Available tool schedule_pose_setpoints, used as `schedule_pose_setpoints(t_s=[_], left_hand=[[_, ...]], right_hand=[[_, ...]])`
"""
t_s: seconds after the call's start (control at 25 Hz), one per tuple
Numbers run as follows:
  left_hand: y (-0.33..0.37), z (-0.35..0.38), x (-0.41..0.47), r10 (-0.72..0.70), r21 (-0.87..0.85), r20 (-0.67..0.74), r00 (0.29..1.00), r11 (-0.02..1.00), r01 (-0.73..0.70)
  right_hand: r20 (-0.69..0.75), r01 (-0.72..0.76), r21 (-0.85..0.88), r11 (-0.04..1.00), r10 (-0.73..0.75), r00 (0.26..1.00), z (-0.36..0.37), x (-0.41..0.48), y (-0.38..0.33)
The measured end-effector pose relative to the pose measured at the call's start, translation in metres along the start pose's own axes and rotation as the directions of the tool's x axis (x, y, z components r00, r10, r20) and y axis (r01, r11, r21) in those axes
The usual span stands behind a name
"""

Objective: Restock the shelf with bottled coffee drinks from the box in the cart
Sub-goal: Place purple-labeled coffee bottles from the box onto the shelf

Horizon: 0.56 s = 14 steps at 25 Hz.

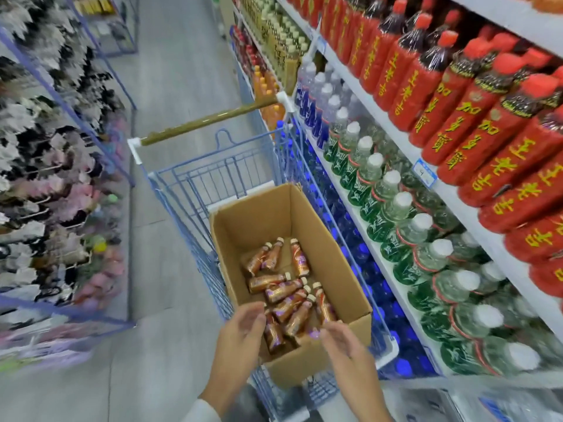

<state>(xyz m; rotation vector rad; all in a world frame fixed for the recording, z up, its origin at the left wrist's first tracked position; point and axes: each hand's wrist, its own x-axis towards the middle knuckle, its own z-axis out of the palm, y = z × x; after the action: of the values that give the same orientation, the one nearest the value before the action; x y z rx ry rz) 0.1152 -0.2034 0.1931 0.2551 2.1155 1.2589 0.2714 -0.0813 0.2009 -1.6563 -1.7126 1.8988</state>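
as you lean over the cart (213, 178), both your hands hang above the near end of the cardboard box (320, 239) that sits in its basket. your left hand (240, 333) is at the box's near left edge, palm turned inward, fingers loosely curved, its grip released and holding nothing. its fingertips are just above the nearest bottles, and whether they touch one cannot be told. your right hand (344, 345) is opposite it over the near right corner, fingers stretched toward the left hand, its grip likewise released. the two hands are near each other but apart.

the bottled coffee drinks (286, 290) lie on their sides on the box floor, with brown-and-orange labels and pale caps. most are heaped loosely toward the near end, and three lie a little apart toward the middle.

the cart is blue wire with an olive-coloured handle (207, 120) at its far end, and it stands close alongside the shelf (454, 211) on your right. on the upper level are dark drinks with red labels (457, 117) and red caps. below them are clear bottles with green labels (393, 208) and white caps, with a blue-and-white price tag (425, 173) on the shelf edge between the two levels. lowest are blue bottles (359, 248), just beside the cart. to your left, a blue-framed rack (54, 147) holds hanging goods too blurred to name.
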Motion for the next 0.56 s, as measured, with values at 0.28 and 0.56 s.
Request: schedule_pose_setpoints(t_s=[0.28,0.56], left_hand=[[0.005,0.055,0.151,-0.191,0.284,0.201,0.961,0.950,0.130],[-0.187,0.133,0.322,-0.358,0.704,0.352,0.865,0.711,0.008]], right_hand=[[-0.007,-0.154,-0.122,0.981,0.154,0.988,0.025,0.098,-0.026],[-0.081,-0.424,-0.197,0.884,0.416,0.906,0.066,0.189,0.002]])
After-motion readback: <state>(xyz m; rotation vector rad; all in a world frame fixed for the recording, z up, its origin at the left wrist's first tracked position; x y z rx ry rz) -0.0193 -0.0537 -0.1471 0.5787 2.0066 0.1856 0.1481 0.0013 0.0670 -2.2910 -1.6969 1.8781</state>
